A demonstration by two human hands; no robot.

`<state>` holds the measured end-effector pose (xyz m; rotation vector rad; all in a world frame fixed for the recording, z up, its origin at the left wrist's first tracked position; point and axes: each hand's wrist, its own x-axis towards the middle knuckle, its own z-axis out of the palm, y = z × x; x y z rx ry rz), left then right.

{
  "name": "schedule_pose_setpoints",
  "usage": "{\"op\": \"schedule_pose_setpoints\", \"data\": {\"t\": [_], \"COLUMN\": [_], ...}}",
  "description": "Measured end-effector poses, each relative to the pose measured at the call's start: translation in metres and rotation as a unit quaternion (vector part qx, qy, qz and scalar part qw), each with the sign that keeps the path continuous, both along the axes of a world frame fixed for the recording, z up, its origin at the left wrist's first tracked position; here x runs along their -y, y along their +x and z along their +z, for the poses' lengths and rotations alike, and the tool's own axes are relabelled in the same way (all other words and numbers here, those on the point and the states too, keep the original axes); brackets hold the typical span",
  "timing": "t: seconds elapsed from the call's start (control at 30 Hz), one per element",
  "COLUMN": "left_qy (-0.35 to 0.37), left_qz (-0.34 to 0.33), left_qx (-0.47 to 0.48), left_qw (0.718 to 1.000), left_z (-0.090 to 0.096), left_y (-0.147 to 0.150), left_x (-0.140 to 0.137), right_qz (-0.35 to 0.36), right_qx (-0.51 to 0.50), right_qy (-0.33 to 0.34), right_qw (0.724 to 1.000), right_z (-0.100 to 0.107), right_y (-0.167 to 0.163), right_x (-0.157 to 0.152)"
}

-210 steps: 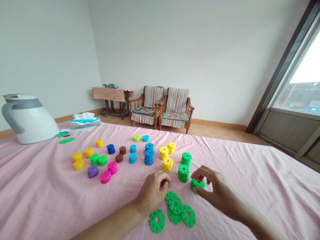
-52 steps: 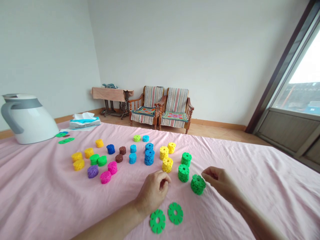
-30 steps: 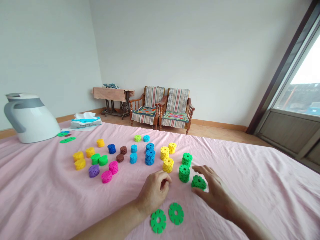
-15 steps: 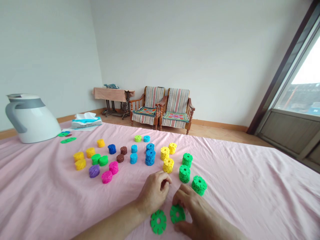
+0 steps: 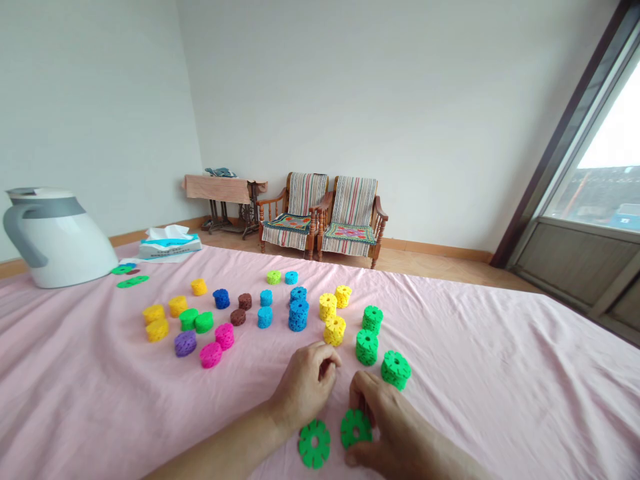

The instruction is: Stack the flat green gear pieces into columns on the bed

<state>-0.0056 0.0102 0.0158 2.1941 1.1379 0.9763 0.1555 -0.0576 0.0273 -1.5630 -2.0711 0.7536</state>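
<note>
My right hand (image 5: pixel 387 427) pinches a flat green gear-shaped disc (image 5: pixel 356 428) lying on the pink cloth (image 5: pixel 500 373). A second green disc (image 5: pixel 315 443) lies just left of it, untouched. My left hand (image 5: pixel 307 383) rests on the cloth as a loose fist with nothing visible in it, beside the discs. Just beyond my right hand stands a short green stack of discs (image 5: pixel 396 370), with two more green stacks (image 5: pixel 367 347) (image 5: pixel 373 319) behind it.
Further back stand several small stacks in yellow (image 5: pixel 335 329), blue (image 5: pixel 299 314), pink (image 5: pixel 211 355), purple and brown. A white kettle (image 5: pixel 57 237) and a tissue pack (image 5: pixel 169 243) sit far left. Two wooden armchairs (image 5: pixel 323 213) stand by the far wall.
My right hand left the green stack at the right and came down to the loose discs, closing on the right one. Since seven seconds ago, the pile of loose green discs shrank to two.
</note>
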Motion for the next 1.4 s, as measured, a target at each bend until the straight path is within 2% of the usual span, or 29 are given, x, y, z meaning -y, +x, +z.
{"op": "schedule_pose_setpoints", "data": {"t": [0.13,0.23,0.3,0.4,0.5,0.67,0.77,0.9,0.97,1.07,1.17,1.23,1.3,1.4], "left_qy": [0.002,0.005,0.007,0.01,0.011,0.011,0.008,0.01,0.01,0.006,0.0,-0.006,-0.012,-0.021], "left_qz": [0.004,0.0,-0.001,0.002,0.003,0.003,0.004,0.006,0.008,0.011,0.019,0.03,0.038,0.041], "left_qx": [0.0,0.001,-0.002,-0.004,-0.003,-0.001,-0.005,-0.008,-0.006,0.002,0.013,0.021,0.027,0.03], "left_qw": [1.0,1.0,1.0,1.0,1.0,1.0,1.0,1.0,1.0,1.0,1.0,0.999,0.999,0.998], "left_z": [0.0,-0.002,-0.003,-0.003,-0.003,-0.004,-0.003,-0.002,-0.002,-0.002,-0.004,-0.005,-0.005,-0.005], "left_y": [0.0,-0.001,-0.001,0.0,0.0,0.0,0.0,0.0,-0.001,-0.001,-0.002,-0.002,-0.003,-0.003], "left_x": [0.0,-0.001,-0.001,-0.002,-0.002,-0.002,-0.002,-0.001,-0.001,-0.002,-0.004,-0.006,-0.007,-0.008], "right_qz": [-0.008,-0.078,-0.137,-0.177,-0.185,-0.2,-0.218,-0.229,-0.189,-0.061,0.09,0.166,0.186,0.162], "right_qx": [-0.11,-0.235,-0.273,-0.292,-0.296,-0.233,-0.17,-0.102,-0.091,-0.085,-0.055,-0.014,0.031,0.071], "right_qy": [0.002,0.026,0.054,0.053,0.04,0.077,0.103,0.175,0.199,0.192,0.175,0.15,0.118,0.076], "right_qw": [0.994,0.968,0.951,0.938,0.936,0.949,0.955,0.952,0.957,0.976,0.979,0.974,0.975,0.981], "right_z": [0.012,0.019,0.019,0.011,0.0,-0.012,-0.01,0.006,0.015,0.019,0.012,0.003,-0.004,-0.006], "right_y": [0.012,0.038,0.056,0.073,0.076,0.076,0.077,0.065,0.049,0.02,-0.006,-0.017,-0.024,-0.028], "right_x": [-0.01,-0.025,-0.035,-0.044,-0.048,-0.053,-0.054,-0.043,-0.032,-0.015,-0.005,-0.005,-0.007,-0.009]}}
